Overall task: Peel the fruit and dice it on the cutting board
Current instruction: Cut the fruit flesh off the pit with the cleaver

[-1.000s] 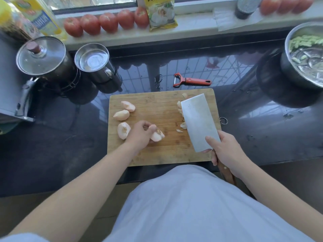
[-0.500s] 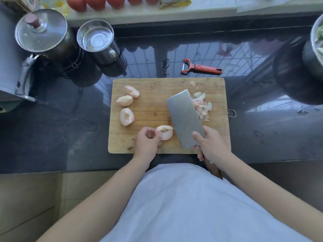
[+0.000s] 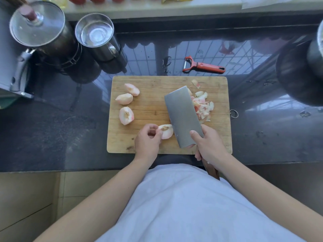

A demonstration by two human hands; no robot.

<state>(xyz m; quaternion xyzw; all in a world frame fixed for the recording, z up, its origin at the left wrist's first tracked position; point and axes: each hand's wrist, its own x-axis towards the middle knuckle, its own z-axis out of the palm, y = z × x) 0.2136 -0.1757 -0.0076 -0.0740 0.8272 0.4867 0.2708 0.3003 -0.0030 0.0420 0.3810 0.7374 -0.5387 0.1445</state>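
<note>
On the wooden cutting board (image 3: 153,84), near its front edge, the left hand (image 3: 147,142) pinches a peeled peach wedge (image 3: 167,131) between thumb and curled fingertips, cut face up with the pit hollow showing. Just to the right of it the right hand (image 3: 208,143) grips a cleaver (image 3: 182,116) — forefinger laid along the flat of the blade, the other fingers wrapped round the brown handle that juts back toward the person's white shirt (image 3: 192,206). The blade's left edge touches or nearly touches the held wedge; which of the two cannot be told. Three more peeled wedges lie on the board's left side: two close together toward the back (image 3: 132,89) (image 3: 124,99) and one nearer the middle (image 3: 126,115), pit side up. Behind the blade, on the right half, sits a heap of pink and pale peel scraps (image 3: 203,106). Beyond the board, on the dark glossy countertop (image 3: 52,128), lies a red-handled peeler (image 3: 203,65), apart from the board — and at the back left stand a lidded pot (image 3: 37,26) and an open steel cup (image 3: 95,33).
</note>
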